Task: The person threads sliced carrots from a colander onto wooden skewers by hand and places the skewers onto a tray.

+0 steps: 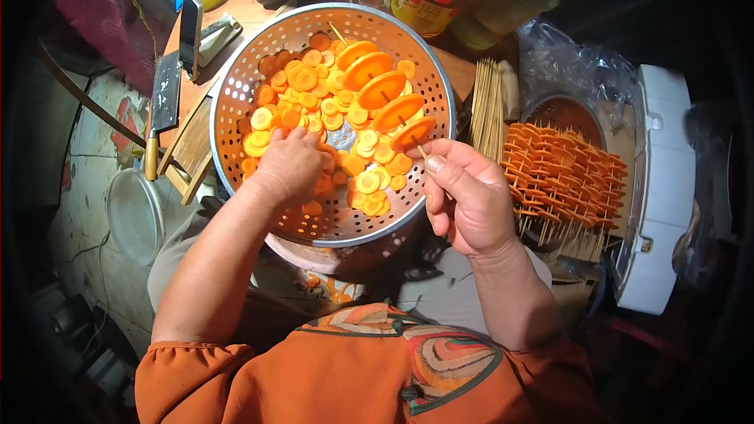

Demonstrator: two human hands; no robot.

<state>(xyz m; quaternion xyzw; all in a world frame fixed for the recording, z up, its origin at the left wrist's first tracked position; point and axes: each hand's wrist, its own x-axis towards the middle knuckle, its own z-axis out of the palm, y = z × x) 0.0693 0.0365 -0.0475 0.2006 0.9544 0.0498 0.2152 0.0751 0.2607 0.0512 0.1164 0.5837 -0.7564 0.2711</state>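
Head view: left hand (294, 161) down inside a metal bowl with holes (441, 82), wrist over the near rim, fingers bent into loose carrot slices (306, 78). Fingertips partly buried there; impossible to tell whether pinching a slice or only pressing among the pile. Loose slices all around these fingers, most beyond them and to their right.

Right hand (471, 196) just outside the bowl's right rim, palm turned partly up, thumb and fingers closed on the near end of a thin stick (339, 34). Five carrot discs (382, 91) on the stick, spaced well apart, the lowest just beyond the right fingertips.

Key relation: long axis of the stick running from the right fingertips away and to the left, over the bowl, toward its far wall. Bare pointed tip at the far end, well apart from the right fingers, and ahead of and slightly right of the left ones. Left hand nearer to most of the loose pile; right hand nearer to the stick's held end.

To the right of the right fingers, a bundle of bare sticks (487, 106), and next to it a stack of loaded sticks (561, 177). Beyond the left fingers, farther left, a cleaver (166, 93) and a phone (189, 31).
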